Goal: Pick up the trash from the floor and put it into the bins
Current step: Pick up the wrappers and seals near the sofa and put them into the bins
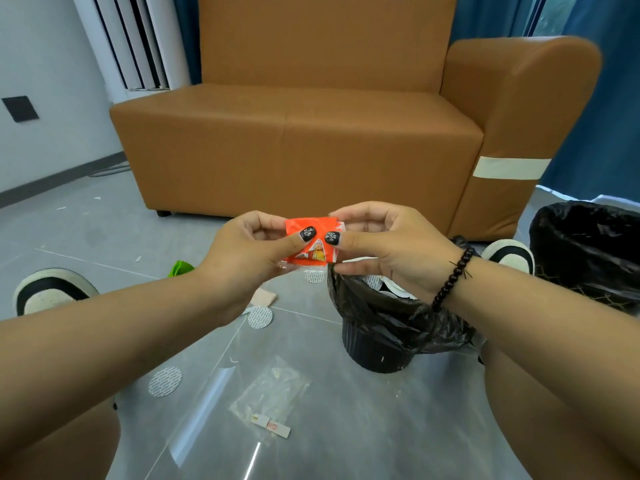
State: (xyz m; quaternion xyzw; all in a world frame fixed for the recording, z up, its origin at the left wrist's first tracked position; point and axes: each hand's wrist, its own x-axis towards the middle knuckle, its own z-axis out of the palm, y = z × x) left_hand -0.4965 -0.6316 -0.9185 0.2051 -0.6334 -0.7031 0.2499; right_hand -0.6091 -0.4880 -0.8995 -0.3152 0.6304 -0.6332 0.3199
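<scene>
We had the orange wrapper [313, 242] pinched between both thumbs and fingers at mid frame, left hand [249, 252] and right hand [384, 249] each gripping a side, just above the small black bin [381, 327]. A clear plastic bag [273, 393] and round white seals [165, 381] lay on the floor [346, 427] lower down.

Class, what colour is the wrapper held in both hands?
Orange wrapper with a cartoon print; head view shows it.
</scene>
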